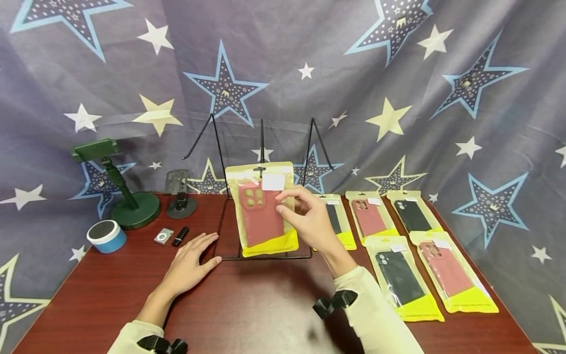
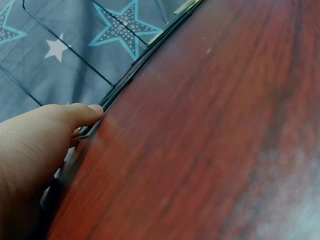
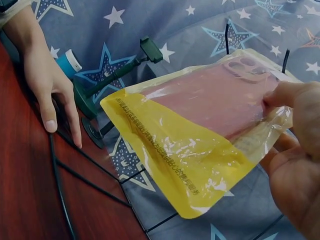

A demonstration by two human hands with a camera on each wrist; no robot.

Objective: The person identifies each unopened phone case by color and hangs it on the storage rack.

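Observation:
My right hand (image 1: 311, 221) pinches the right edge of a clear bag with a yellow bottom, holding a pink phone case (image 1: 264, 221). The bag stands upright in front of a black wire display rack (image 1: 262, 140), its hang hole overlapping the middle hook in the head view. In the right wrist view the bag's yellow lower part (image 3: 170, 155) faces the camera, with my thumb on its front. My left hand (image 1: 187, 263) rests on the table by the rack's left front corner, fingers extended. Its thumb (image 2: 87, 115) touches the base wire in the left wrist view.
Several bagged phone cases, black ones (image 1: 400, 278) and pink ones (image 1: 448, 270), lie at the right. On the left are a green phone stand (image 1: 137, 209), a dark stand (image 1: 181, 206), a blue-and-white cylinder (image 1: 107, 238), a small silver player (image 1: 163, 236) and a black stick (image 1: 180, 236).

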